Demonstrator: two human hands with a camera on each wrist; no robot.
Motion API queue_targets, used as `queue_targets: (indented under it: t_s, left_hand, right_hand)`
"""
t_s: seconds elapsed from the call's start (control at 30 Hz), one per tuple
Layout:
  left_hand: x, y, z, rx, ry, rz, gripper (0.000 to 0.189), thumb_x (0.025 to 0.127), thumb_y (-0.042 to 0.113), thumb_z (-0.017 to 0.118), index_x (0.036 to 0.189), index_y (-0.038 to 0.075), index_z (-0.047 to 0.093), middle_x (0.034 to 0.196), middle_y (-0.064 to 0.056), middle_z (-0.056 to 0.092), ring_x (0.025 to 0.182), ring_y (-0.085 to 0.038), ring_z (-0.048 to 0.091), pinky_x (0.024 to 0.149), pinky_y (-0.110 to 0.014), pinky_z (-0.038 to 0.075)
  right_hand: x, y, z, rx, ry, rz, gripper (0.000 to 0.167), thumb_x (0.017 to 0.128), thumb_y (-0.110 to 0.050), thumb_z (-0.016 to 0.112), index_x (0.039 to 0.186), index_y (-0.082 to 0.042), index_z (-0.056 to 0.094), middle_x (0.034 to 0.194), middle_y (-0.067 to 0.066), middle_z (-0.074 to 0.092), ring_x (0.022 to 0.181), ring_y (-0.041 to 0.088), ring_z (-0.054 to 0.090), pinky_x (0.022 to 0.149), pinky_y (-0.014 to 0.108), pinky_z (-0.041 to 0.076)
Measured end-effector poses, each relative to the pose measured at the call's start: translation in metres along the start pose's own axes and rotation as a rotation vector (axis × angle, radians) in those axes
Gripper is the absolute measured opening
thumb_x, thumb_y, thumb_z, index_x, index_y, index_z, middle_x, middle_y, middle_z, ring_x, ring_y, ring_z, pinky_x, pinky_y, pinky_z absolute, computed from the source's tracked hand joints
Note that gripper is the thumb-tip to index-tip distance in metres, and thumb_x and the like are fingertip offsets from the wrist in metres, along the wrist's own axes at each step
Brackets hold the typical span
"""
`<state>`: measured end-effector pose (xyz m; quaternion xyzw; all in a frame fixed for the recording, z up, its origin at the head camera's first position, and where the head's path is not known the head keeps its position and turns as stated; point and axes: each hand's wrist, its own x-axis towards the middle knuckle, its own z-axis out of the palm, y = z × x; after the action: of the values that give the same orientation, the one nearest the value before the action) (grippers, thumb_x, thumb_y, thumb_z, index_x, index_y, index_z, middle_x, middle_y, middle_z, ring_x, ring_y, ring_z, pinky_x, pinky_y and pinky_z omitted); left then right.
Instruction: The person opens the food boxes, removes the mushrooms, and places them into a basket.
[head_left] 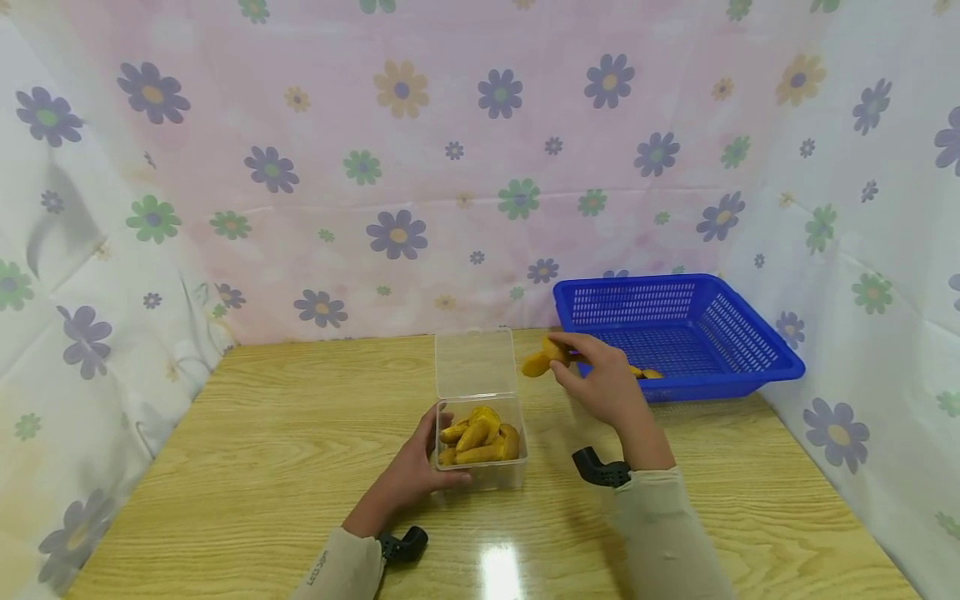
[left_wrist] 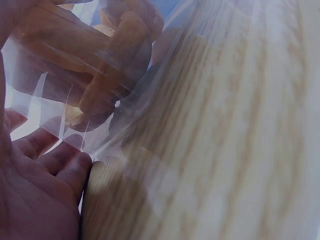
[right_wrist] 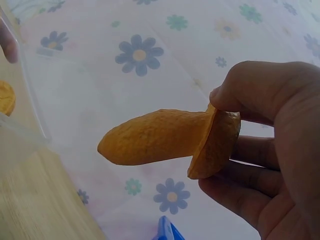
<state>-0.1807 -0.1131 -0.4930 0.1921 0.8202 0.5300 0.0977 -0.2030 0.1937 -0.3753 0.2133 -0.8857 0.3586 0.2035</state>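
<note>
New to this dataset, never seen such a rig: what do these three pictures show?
No machine: a person's two bare hands. The wide picture comes from a head-worn camera looking forward and down; the two close-ups come from cameras on each wrist.

On the wood-grain table stand a clear, square plastic box, lid open, containing yellow-brown mushroom-shaped pieces, and a blue perforated plastic basket with a few yellowish pieces inside.

The left hand grips the box. The right hand pinches one yellow-brown mushroom-shaped piece by its cap, above the table.
</note>
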Motion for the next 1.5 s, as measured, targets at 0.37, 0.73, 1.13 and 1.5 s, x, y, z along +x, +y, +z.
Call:
queue_targets:
  t_s: [0.37, 0.73, 1.13, 1.5]
  left_hand:
    - [0.0, -0.001, 0.0, -0.001, -0.004, -0.004, 0.112, 0.077, 0.032, 0.083, 0.157, 0.024, 0.005, 0.157, -0.012, 0.028, 0.147, -0.033, 0.024, 0.118, -0.053, 0.021]
    - [0.0, -0.001, 0.001, -0.002, 0.007, -0.014, 0.114, 0.075, 0.032, 0.084, 0.157, 0.026, 0.006, 0.156, -0.011, 0.029, 0.147, -0.032, 0.026, 0.118, -0.052, 0.022]
    - [0.001, -0.002, 0.001, -0.007, 0.01, -0.031, 0.112, 0.076, 0.03, 0.084, 0.156, 0.029, 0.006, 0.156, -0.009, 0.03, 0.147, -0.031, 0.026, 0.118, -0.052, 0.022]
    - [0.0, 0.0, 0.001, -0.012, 0.007, -0.031, 0.113, 0.075, 0.031, 0.085, 0.156, 0.029, 0.006, 0.156, -0.01, 0.03, 0.147, -0.031, 0.026, 0.118, -0.052, 0.022]
  right_hand:
    - [-0.002, 0.011, -0.008, 0.024, 0.006, 0.074, 0.04, 0.094, -0.019, 0.066, 0.133, -0.011, 0.06, 0.124, 0.013, 0.064, 0.105, 0.027, 0.066, 0.086, 0.04, 0.057]
    - [-0.003, 0.016, -0.017, 0.053, 0.04, 0.127, 0.038, 0.094, -0.019, 0.065, 0.131, -0.012, 0.061, 0.123, 0.015, 0.066, 0.109, 0.031, 0.065, 0.088, 0.043, 0.056]
    - [-0.006, 0.025, -0.027, 0.045, 0.063, 0.194, 0.04, 0.096, -0.027, 0.062, 0.133, -0.015, 0.059, 0.127, 0.012, 0.063, 0.108, 0.029, 0.066, 0.086, 0.041, 0.057]
    - [-0.01, 0.031, -0.038, 0.069, 0.097, 0.257, 0.04, 0.097, -0.029, 0.059, 0.135, -0.013, 0.058, 0.131, 0.012, 0.059, 0.116, 0.029, 0.061, 0.092, 0.039, 0.053]
